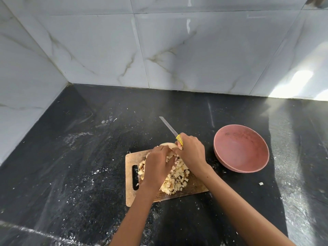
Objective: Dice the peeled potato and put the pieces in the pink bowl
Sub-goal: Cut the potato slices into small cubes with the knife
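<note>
Black speckled stone worktop, white powdery smears across it. Wooden cutting board with a slot handle lies just left of centre, handle slot at its left end.

Left hand is on the board, over the heap of small pale potato cubes. Fingers reach forward toward the uncut remainder of the peeled potato, a pale rounded piece at the far edge of the board. Whether the fingers curl round that piece or only press on it, I cannot tell; the fingertips are hidden among the cubes.

Right hand, just beside the left, is wrapped round the yellow-handled knife with a narrow steel blade. The grip is closed on the handle. Blade's long axis runs diagonally, tip pointing away and to the left, well above the board rather than in the potato.

Round pink bowl stands on the worktop just right of the board, upright. No potato in it that I can see. One stray cube lies on the worktop further right.

Judgement: dicing is nearly done, most of the potato cubed. The last piece wants steadying and cutting, blade brought down and turned across it. Then the whole heap must go right, into the bowl.
</note>
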{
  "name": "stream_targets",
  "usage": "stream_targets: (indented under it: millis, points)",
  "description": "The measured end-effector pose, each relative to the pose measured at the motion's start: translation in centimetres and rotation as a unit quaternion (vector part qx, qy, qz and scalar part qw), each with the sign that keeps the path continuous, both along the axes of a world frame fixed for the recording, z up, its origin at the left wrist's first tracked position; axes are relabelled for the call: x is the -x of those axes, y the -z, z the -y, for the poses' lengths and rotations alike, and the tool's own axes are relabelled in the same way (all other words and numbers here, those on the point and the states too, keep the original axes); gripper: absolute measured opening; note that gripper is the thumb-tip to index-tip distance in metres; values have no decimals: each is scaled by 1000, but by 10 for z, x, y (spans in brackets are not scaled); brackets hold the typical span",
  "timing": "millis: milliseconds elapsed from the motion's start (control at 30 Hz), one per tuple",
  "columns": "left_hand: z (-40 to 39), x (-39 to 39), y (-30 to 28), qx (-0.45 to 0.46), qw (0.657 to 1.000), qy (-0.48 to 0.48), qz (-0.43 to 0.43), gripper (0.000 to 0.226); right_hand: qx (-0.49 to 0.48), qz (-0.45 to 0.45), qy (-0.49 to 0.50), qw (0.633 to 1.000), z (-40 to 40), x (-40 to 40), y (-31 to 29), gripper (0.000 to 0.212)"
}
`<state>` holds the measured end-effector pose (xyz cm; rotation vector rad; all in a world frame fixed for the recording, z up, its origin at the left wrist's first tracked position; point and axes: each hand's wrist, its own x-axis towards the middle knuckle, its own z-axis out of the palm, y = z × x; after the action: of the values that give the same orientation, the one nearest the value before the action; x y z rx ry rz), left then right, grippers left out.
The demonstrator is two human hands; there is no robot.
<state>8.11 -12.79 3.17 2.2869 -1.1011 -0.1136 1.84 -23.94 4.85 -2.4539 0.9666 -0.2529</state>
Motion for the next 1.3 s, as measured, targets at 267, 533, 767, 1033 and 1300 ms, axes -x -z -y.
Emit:
stream_targets:
  millis: [267, 533, 767, 1033, 1300]
  points:
    - [-9, -1, 5, 55, 998, -2, -41, 22, -216, 104, 67, 968, 2, 4, -3, 32]
    - [-27, 11, -2, 79, 996, -31, -2, 15, -140, 176, 84, 971, -1, 47, -24, 13]
    - [1, 44, 1, -31, 989, 113, 95, 30, -35, 169, 101, 980, -17, 106, -21, 24]
    - [17, 48, -1, -98, 975, 145, 137, 19, -2, 130, 99, 987, -26, 117, 3, 28]
    - [-20, 43, -4, 91, 992, -72, 48, 11, 3, 44, 49, 998, -41, 104, 3, 21]
